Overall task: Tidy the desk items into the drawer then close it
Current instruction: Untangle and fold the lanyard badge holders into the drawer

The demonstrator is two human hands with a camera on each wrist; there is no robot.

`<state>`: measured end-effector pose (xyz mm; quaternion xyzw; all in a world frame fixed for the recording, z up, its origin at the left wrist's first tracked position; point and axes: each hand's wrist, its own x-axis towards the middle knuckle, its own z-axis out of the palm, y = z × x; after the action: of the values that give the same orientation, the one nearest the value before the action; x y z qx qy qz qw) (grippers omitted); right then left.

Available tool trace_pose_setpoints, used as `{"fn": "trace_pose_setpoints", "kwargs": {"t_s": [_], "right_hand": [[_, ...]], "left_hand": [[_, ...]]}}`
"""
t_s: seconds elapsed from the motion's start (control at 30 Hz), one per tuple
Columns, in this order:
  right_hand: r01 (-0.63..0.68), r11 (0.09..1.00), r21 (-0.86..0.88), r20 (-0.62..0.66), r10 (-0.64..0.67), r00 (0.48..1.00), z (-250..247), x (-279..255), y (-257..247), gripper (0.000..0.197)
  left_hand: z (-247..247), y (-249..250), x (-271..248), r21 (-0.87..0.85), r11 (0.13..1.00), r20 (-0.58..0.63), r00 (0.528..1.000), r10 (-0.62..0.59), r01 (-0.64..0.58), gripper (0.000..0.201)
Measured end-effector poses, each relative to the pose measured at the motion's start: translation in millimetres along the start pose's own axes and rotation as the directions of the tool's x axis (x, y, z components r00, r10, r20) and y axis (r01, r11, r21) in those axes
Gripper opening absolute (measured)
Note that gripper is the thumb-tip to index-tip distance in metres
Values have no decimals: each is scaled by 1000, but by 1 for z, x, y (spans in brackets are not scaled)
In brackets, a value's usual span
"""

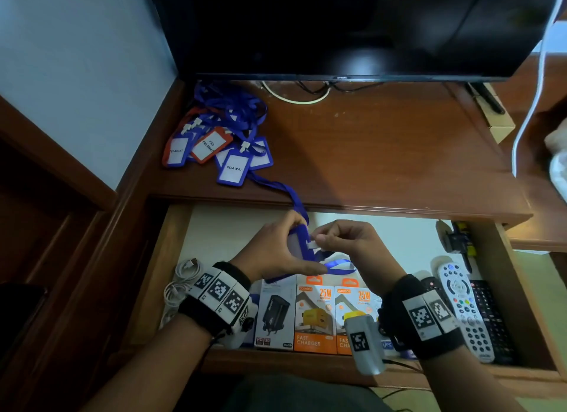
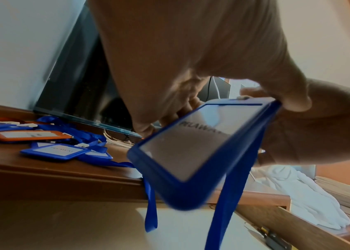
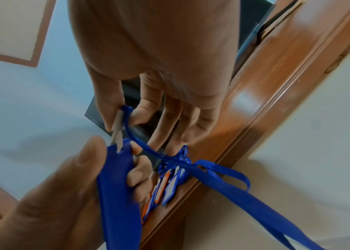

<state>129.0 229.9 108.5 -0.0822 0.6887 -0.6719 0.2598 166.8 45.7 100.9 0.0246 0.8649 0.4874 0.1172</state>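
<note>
The left hand (image 1: 277, 252) is gripping a blue badge holder (image 2: 193, 148) by its edges, thumb on one side and fingers on the other. The right hand (image 1: 343, 243) is pinching the white clip strap (image 3: 117, 130) at the top of the holder, where the blue lanyard (image 3: 223, 182) joins it. Both hands are holding the badge holder up over the open drawer (image 1: 181, 246), just in front of the desk edge.

The lanyard is running back up over the desk edge to the pile of other badge holders (image 1: 214, 144) on the desk top (image 1: 383, 154), and I think that is the tricky bit. If the hands are pulling hard now, the ribbon may drag the pile off the desk. It looks best to be drawing the ribbon in slowly, gathering it up in loops, and only then laying holder and ribbon down on a bare part of the drawer floor, behind the charger boxes (image 1: 316, 316).

The holder is a flat blue frame with a clear window. A white card is showing inside, with dark letters that are too blurry to read. The lanyard is a flat, floppy blue ribbon.
</note>
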Motion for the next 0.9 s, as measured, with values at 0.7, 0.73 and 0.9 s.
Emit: {"fn": "trace_pose_setpoints", "kwargs": {"t_s": [0.7, 0.73, 0.9], "right_hand": [[-95, 890, -446, 155, 181, 971, -27, 9, -2, 13], [-85, 885, -458, 149, 171, 974, -29, 10, -4, 12], [-21, 872, -489, 125, 94, 988, -37, 13, -9, 12]], "left_hand": [[8, -20, 1, 97, 991, 157, 982, -101, 87, 17], [9, -21, 1, 109, 990, 149, 983, -109, 93, 18], [11, -21, -2, 104, 990, 134, 984, -113, 100, 18]]}}
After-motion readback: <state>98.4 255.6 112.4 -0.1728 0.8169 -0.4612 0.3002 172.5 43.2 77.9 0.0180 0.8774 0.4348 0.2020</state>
